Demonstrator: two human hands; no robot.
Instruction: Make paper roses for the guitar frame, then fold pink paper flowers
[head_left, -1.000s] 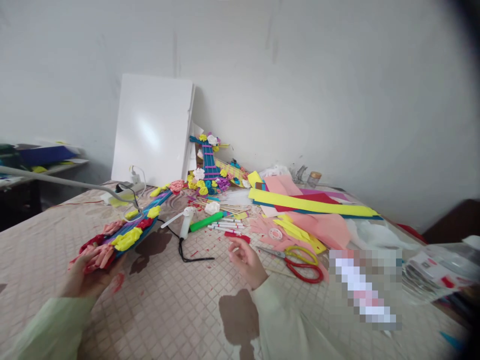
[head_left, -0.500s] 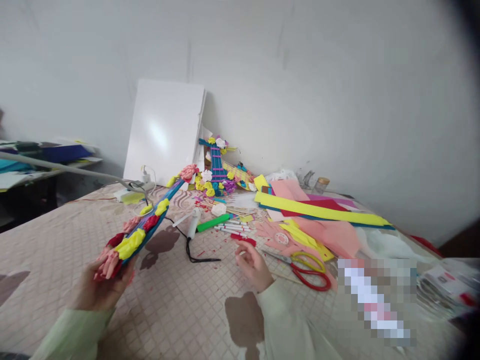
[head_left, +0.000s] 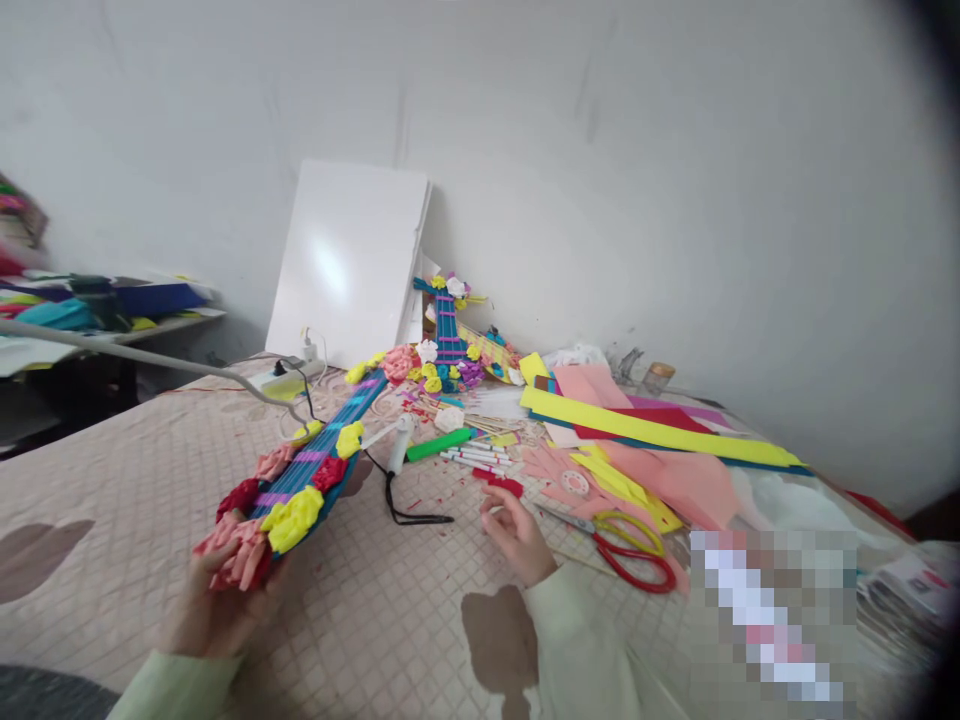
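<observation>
My left hand point(head_left: 232, 600) grips the near end of a long blue paper craft point(head_left: 322, 450). Purple bands cross its face, and pink, red and yellow crepe flowers run along both edges. It is held tilted, its far end reaching toward the back of the table. My right hand point(head_left: 520, 538) hovers over the tablecloth, fingers loosely bent and apart, with nothing visible in them. Closest to it are a red piece point(head_left: 498, 483) and scissors point(head_left: 637, 550) with one yellow and one red handle. A white glue gun point(head_left: 400, 447) lies between the hands.
A similar blue flowered craft point(head_left: 448, 330) leans by a white board point(head_left: 352, 265) at the wall. Markers point(head_left: 476, 458), a green stick point(head_left: 441, 445), yellow strips point(head_left: 660, 425) and pink paper point(head_left: 667, 480) cover the right. A power strip point(head_left: 281, 380) sits back left.
The blue craft has turned in my left hand, so its banded face shows more. The view has shifted slightly left; my right hand keeps about the same pose.
</observation>
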